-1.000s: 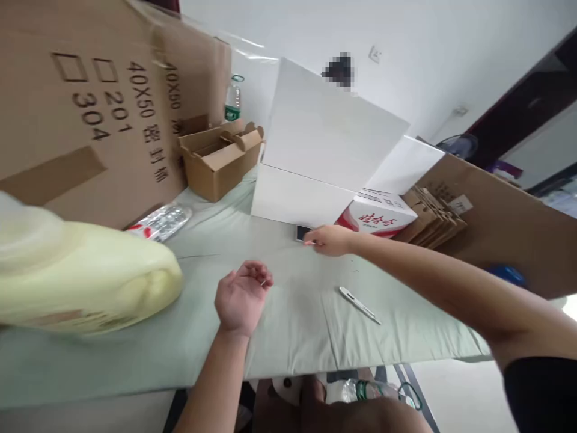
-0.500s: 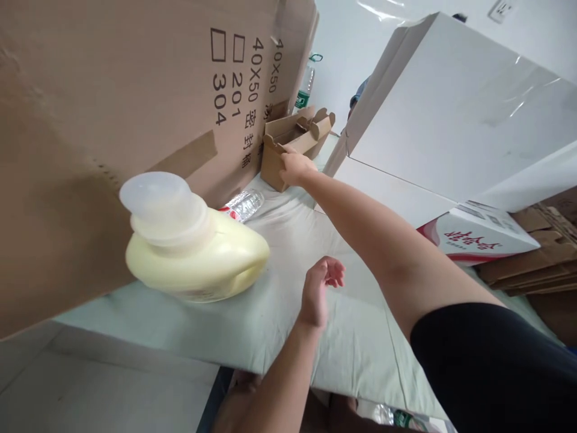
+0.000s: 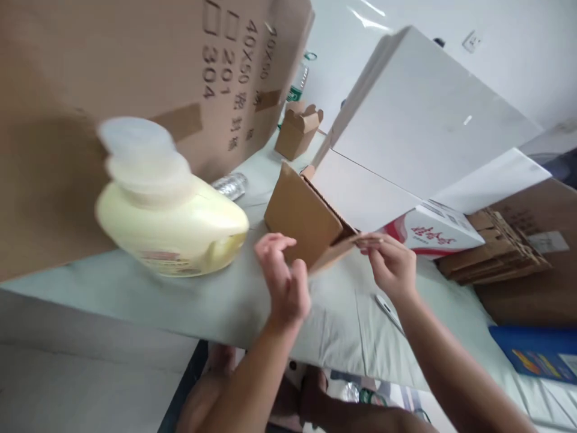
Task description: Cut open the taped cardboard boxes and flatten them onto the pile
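A small brown cardboard box (image 3: 303,221) is tilted above the pale green table cover (image 3: 216,300). My right hand (image 3: 391,262) pinches its lower flap at the right edge. My left hand (image 3: 283,280) is just in front of the box with its fingers curled and apart, close to the box's near side; whether it touches is unclear. A pale yellow jug (image 3: 169,210) with a translucent cap lies to the left of my left hand.
A large brown carton (image 3: 112,90) stands at the left and big white boxes (image 3: 419,132) at the back. Another small brown box (image 3: 298,129), a plastic bottle (image 3: 229,185), a red-and-white carton (image 3: 433,231), flat cardboard (image 3: 496,252), a thin white tool (image 3: 386,310) and a blue item (image 3: 536,355) are also there.
My right hand has brought a small brown box from the back of the table toward me. My left hand has risen to meet it.
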Demonstrator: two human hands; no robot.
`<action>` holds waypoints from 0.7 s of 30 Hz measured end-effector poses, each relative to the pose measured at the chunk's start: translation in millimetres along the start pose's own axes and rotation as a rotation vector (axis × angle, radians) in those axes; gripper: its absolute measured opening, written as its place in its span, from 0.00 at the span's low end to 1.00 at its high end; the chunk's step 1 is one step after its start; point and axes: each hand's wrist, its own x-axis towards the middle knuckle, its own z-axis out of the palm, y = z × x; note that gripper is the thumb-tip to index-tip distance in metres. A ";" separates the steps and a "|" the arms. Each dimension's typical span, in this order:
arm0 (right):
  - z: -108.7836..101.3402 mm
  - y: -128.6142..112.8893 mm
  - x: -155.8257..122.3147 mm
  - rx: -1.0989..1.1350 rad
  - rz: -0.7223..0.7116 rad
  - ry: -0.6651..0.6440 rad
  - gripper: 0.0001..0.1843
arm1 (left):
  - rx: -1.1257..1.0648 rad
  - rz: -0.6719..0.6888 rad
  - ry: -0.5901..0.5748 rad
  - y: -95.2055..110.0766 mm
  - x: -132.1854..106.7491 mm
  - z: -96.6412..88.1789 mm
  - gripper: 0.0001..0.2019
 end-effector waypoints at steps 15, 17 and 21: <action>-91.1 16.1 -166.2 0.123 0.095 0.106 0.18 | -0.272 -0.164 -0.333 -25.2 -10.5 55.4 0.16; -86.5 24.3 -174.5 0.097 0.124 0.123 0.16 | -0.292 -0.152 -0.364 -27.7 -12.5 61.0 0.16; -79.5 30.3 -181.3 0.031 0.086 0.186 0.09 | -0.225 -0.044 -0.416 -37.0 -9.1 62.3 0.15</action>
